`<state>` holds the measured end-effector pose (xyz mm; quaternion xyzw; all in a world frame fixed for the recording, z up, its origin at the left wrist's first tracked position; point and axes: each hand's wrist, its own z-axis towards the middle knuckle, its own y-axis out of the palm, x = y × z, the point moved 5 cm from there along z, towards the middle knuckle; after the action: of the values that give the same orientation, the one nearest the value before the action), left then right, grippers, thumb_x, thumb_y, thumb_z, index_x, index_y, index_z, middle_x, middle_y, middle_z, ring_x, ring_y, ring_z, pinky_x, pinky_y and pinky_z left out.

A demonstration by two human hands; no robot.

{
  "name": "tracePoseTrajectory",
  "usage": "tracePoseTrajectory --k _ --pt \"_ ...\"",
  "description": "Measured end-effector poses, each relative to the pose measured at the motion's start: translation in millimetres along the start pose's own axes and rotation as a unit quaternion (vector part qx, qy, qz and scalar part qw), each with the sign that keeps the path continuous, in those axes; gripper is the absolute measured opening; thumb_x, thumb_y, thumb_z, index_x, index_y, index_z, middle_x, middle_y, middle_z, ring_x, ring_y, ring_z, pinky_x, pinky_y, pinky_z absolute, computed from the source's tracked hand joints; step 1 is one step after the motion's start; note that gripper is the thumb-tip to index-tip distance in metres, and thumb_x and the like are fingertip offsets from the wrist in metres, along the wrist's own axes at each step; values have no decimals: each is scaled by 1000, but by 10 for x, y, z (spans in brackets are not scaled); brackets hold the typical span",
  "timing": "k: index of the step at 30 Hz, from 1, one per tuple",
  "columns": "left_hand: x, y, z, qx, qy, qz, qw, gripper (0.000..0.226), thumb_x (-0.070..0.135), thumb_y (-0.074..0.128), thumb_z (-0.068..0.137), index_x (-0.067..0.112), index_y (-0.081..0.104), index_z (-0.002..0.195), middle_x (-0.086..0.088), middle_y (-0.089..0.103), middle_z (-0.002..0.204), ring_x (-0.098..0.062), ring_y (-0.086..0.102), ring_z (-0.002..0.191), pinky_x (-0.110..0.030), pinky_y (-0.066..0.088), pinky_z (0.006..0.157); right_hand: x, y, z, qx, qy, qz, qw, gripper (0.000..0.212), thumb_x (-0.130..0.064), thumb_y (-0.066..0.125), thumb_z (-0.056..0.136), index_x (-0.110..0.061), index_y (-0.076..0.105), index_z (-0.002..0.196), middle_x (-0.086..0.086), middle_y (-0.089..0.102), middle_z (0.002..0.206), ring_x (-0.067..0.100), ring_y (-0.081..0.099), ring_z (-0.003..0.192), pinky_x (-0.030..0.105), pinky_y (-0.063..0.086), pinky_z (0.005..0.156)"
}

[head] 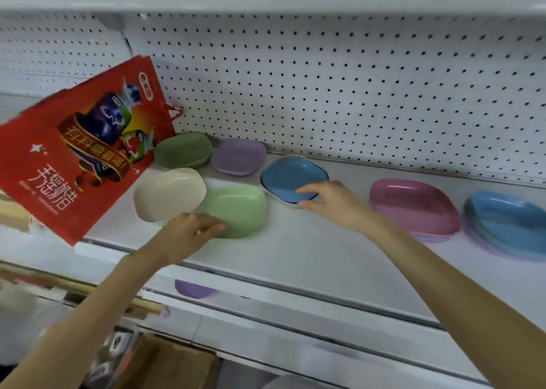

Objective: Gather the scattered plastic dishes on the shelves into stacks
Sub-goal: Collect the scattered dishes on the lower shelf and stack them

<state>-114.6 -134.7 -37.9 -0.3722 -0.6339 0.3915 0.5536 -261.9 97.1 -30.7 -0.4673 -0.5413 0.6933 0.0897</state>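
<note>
Right grip (328,202), a bare hand, pinches the near rim of the blue dish (291,174), with the thumb inside and the fingers curled under the edge. The blue dish is shallow, rounded-square, glossy plastic. It is nested in a white dish (273,196), of which only a thin rim shows. The pair sits mid-shelf, toward the back.

Left grip (186,232) is at the near-left rim of the light green dish (240,207), fingers loosely bent and fingertips on the edge. It is motion-blurred, so I cannot tell whether it clamps the rim or only touches it. This dish has the same rounded-square shape and sits near the shelf front.

A cream dish (168,193) touches the light green dish on its left. Behind them are a dark green dish (183,149) and, just beside it on the right, a purple dish (239,156), both single and close to the back wall.

Right of the right grip is a pink-topped stack (413,205), with purple and blue edges showing underneath. Further right is a blue-topped stack (508,223) with purple edges at the bottom, cut off by the frame edge.

All of this sits on a white shelf (295,255) with a pegboard (354,78) behind. A red printed bag (79,152) leans tilted at the left end, overlapping the dark green dish's left side. On the shelf below, a lower purple dish (192,289) is only partly visible. A cardboard box (171,365) is at the bottom.
</note>
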Motion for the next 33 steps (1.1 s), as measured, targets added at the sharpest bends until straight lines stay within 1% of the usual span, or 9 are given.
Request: tracePoseTrajectory --k 3,6,11,15,21,24,27,29,33 --pt "-91 14 -66 -6 88 -4 996 70 76 32 78 23 74 96 13 71 101 -4 61 91 -22 45 82 -119 196 129 -12 14 -102 995 34 -39 55 90 -16 62 115 2 66 113 24 61 101 36 48 88" --pt "-136 37 -84 3 134 24 991 53 63 42 77 24 75 91 14 71 98 -5 63 89 -23 46 80 -141 288 103 4 10 -143 990 22 -33 54 92 -17 66 103 2 69 96 26 61 91 35 48 76" --pt "-154 6 -70 52 158 -40 985 32 48 56 81 21 73 83 15 70 83 -3 62 73 -30 50 70 -180 261 -9 60 17 -139 988 11 -22 60 88 -19 69 93 -2 70 88 19 56 76 29 39 65" --pt "-106 -96 -8 105 148 -82 980 11 25 71 81 14 71 77 12 67 75 -6 62 70 -33 52 69 -221 205 -64 114 23 -68 991 6 -14 70 79 -13 66 84 -3 67 79 20 61 76 33 49 71" --pt "-39 -220 117 111 91 -186 972 13 20 70 81 12 66 71 11 67 71 -4 62 68 -22 51 66 -300 88 -177 152 17 24 988 7 -17 73 77 -13 69 82 -6 60 78 16 56 78 33 42 72" --pt "72 -367 156 140 86 -261 951 18 14 69 81 4 62 67 -1 61 62 -6 52 57 -22 44 58 -321 -126 -334 209 7 167 963 9 -12 72 78 -21 69 77 -22 61 65 -1 50 64 23 38 66" --pt "257 -511 251 162 109 -327 925 25 10 68 81 0 55 63 -11 54 63 -14 47 59 -29 39 59 -300 -450 -586 279 5 282 918 12 -5 70 79 -17 70 78 -23 64 62 -2 53 64 17 42 66" --pt "455 -540 343 162 124 -365 908 27 8 69 80 7 52 58 -4 55 59 -16 47 60 -29 38 60 -217 -676 -810 318 12 324 891 16 -2 68 80 -17 68 73 -20 66 62 -1 54 64 15 44 65" --pt "1059 -412 552 147 174 -356 906 27 13 74 77 28 63 56 17 61 56 1 50 54 -17 41 59 147 -1052 -1329 366 41 338 866 11 -4 67 81 -15 70 79 -16 67 62 1 56 59 15 45 60"
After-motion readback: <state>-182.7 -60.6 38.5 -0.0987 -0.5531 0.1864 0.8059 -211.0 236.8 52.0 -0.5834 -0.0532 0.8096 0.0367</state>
